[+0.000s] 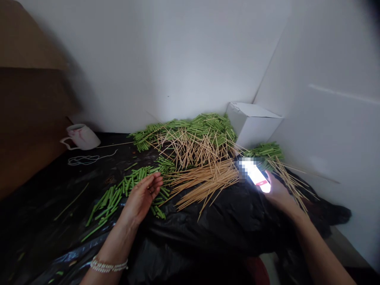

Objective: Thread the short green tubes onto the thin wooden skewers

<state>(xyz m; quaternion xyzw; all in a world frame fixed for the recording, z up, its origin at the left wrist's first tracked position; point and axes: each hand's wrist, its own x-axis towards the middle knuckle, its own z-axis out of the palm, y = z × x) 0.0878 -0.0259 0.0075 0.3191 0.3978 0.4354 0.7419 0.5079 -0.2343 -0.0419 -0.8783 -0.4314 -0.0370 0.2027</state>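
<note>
- The step in hand seems to be the handling of the phone [259,178], which is lit up; the cutting pieces and sticks lie apart from any grip at this moment.
- The right hand [279,194] is closed around the near, right side of the phone; the exact place of each finger I cannot tell, because the glare is strong.
- The left hand [145,196] has its fingers loosely curved, not pressed together, and it pinches nothing that I can see.
- The near green stems [129,184] lie under and beside the left hand; whether it touches them, I cannot tell.
- The wooden sticks [208,182] lie between the two hands, on the black plastic sheet [178,233] which covers the surface.
- Behind them is a larger green pile [204,120], with more thin sticks [192,148] lying crossed over its front, near the white box [255,118].
- In my judgement, to pick up a stem, the left hand would need to lower a little and bring thumb and fingers together; the right hand would first need to put down the phone.
</note>
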